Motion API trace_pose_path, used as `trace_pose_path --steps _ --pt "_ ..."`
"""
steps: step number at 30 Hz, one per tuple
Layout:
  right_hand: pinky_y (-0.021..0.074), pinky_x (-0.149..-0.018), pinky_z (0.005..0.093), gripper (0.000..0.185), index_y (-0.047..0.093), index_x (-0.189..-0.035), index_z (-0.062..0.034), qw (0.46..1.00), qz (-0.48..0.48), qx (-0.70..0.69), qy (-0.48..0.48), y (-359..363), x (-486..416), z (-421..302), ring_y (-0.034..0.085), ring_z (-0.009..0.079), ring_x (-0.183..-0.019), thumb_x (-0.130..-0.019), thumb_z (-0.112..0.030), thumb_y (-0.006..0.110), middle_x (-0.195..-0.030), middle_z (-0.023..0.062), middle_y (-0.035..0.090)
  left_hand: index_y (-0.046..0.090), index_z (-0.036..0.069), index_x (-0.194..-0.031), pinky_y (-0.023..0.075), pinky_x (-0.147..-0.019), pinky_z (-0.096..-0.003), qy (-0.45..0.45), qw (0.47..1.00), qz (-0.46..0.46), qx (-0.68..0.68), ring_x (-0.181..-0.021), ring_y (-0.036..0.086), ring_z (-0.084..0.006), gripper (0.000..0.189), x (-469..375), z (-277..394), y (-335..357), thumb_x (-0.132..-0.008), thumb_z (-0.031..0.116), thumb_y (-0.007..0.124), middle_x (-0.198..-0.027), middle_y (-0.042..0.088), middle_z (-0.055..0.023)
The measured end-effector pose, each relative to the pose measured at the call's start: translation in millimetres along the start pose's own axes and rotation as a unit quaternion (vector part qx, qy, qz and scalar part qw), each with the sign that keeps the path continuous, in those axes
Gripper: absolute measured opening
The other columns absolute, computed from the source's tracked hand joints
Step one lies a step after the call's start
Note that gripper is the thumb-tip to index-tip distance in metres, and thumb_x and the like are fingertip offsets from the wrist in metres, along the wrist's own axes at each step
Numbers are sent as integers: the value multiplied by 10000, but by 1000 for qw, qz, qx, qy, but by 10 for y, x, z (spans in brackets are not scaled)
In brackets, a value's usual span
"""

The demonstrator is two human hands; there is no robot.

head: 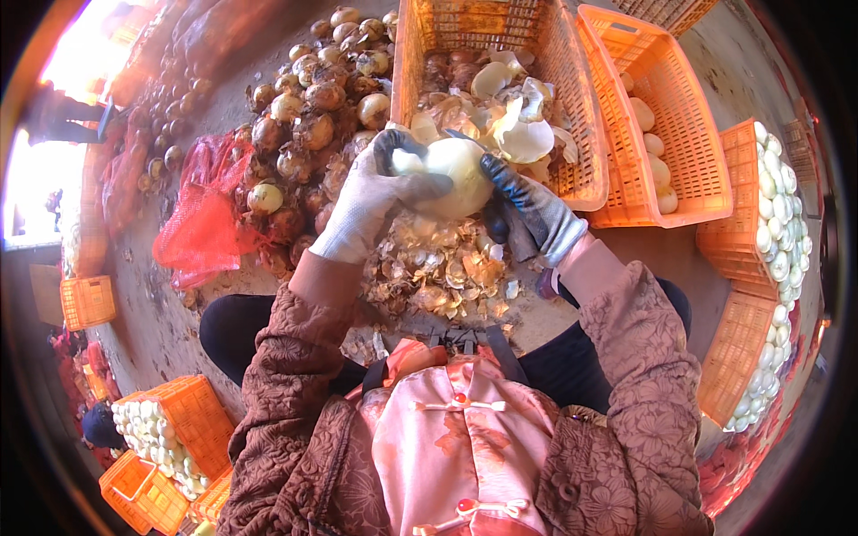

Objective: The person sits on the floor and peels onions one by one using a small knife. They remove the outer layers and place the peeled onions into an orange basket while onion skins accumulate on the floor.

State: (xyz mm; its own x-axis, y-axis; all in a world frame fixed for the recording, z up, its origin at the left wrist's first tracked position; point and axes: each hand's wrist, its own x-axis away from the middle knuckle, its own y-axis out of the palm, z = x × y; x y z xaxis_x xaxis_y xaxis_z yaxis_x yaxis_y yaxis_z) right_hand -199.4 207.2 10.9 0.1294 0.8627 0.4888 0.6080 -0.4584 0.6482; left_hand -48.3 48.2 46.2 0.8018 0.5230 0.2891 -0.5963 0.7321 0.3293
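A pale, peeled onion (pixel 459 179) is in my left hand (pixel 375 191), which wears a white glove with dark, dirty fingers. My right hand (pixel 533 208), in a similar glove with blackened fingers, grips a small knife. Only the knife's blade (pixel 464 138) shows, at the upper edge of the onion; the handle is hidden by my fingers. Both hands are above the near end of an orange plastic crate (pixel 499 181) holding onion skins (pixel 526 134). Dry onion skins (pixel 442 268) also litter the floor below my hands.
Unpeeled onions (pixel 315 127) lie heaped at the left beside a red mesh sack (pixel 208 214). An orange crate (pixel 690 134) with a few peeled onions (pixel 655 167) stands to the right. Full crates of peeled onions (pixel 777 208) are stacked farther right; others (pixel 181 422) stand lower left.
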Motion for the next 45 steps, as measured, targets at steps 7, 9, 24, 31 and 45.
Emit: trace_pose_path --steps 7,9,24,31,45 --pt "408 -433 249 567 538 -1293 -114 975 -122 -150 -107 -74 157 -287 489 100 -505 -968 -578 532 -875 11 663 546 12 -1161 614 -745 -402 56 978 -119 161 -955 685 -296 364 -126 273 324 -805 -46 601 -1057 661 -146" --pt "459 -493 268 534 529 -1302 -77 939 156 -207 -226 69 108 -619 582 120 -633 -961 -485 573 -902 36 679 554 -13 -1179 614 -766 -431 105 955 -184 206 -1013 679 -328 330 -230 275 356 -857 26 615 -1148 659 -190" --pt "400 -781 275 422 430 -1343 99 983 29 -69 -166 -401 404 -843 415 135 -772 -1028 -174 497 -881 18 489 698 48 -1066 537 -779 -349 -310 770 -3 -558 -921 668 -235 407 241 -2058 -1496 -748 281 798 -1031 695 -134" --pt "421 -762 263 453 457 -1406 32 991 -44 -28 -126 -405 328 -777 493 95 -824 -1040 -232 484 -1046 33 575 486 138 -1339 554 -855 -488 -219 709 -160 -651 -1030 640 -427 627 586 -3349 -653 -780 189 766 -1237 549 -262" --pt "535 -540 306 440 542 -1303 -45 946 148 192 -218 256 122 -312 549 131 -609 -1061 -386 406 -841 80 611 598 -14 -1219 596 -757 -297 5 945 -83 -315 -835 677 -168 518 256 -982 -433 -756 66 816 -995 693 -72"
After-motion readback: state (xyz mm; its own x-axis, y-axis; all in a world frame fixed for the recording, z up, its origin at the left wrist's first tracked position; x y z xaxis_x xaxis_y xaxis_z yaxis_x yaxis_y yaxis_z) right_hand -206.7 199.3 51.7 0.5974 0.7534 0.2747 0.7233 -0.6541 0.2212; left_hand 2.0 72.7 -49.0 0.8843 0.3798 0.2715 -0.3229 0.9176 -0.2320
